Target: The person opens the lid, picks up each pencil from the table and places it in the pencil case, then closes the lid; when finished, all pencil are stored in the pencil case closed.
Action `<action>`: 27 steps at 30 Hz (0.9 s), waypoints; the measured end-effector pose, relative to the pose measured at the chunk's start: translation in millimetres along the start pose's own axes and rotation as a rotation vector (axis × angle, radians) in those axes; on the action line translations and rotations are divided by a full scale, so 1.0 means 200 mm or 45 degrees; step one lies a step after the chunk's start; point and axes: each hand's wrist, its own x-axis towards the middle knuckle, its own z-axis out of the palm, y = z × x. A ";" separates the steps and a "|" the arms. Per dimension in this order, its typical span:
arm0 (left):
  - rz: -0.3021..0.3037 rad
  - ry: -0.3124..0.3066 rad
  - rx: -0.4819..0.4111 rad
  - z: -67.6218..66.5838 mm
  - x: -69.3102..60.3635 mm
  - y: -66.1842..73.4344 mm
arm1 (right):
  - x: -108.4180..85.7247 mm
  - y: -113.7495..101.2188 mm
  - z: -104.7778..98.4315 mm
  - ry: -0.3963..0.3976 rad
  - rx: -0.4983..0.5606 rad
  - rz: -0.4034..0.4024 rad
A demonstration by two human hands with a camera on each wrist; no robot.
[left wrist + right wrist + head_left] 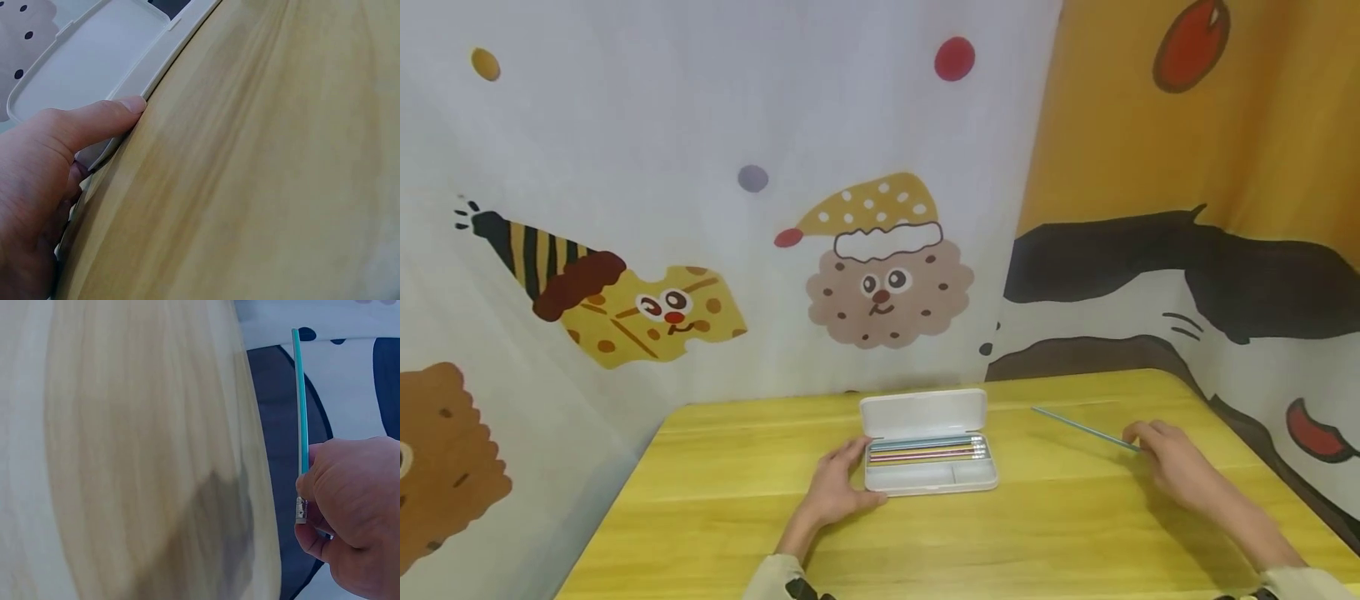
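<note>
A white pencil case (931, 488) lies on the table with its lid (922, 414) raised at the back. Several pencils (917, 455), in blue, yellow and red tones, lie side by side in its rear compartment, eraser ends to the right. My left hand (835, 487) grips the case's left end, thumb along the front wall; its other fingers are partly hidden in the left wrist view. To the right, my right hand (1172, 462) pinches a light blue pencil (301, 412) near its eraser end. That pencil is held above the table, pointing left and away from me.
The yellow wood-grain table (737, 533) has its back edge close to a white curtain (700, 100) with cartoon prints. An orange, black and white printed cloth (1112, 150) hangs at the right. Two smaller front compartments (973, 473) of the case show their white bottoms.
</note>
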 end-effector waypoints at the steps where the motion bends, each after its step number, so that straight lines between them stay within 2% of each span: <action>1: -0.004 0.004 -0.002 0.00 -0.01 0.00 | 0.01 -0.01 0.00 0.005 0.006 -0.008; 8: -0.024 0.000 0.006 0.00 -0.02 -0.01 | 0.03 -0.04 0.01 -0.026 0.033 -0.012; 14: -0.002 0.020 0.001 -0.01 -0.01 0.00 | 0.07 -0.07 0.00 -0.029 0.033 -0.008; 27: -0.021 0.016 -0.005 0.00 -0.02 0.00 | 0.13 -0.16 0.02 -0.055 0.051 -0.036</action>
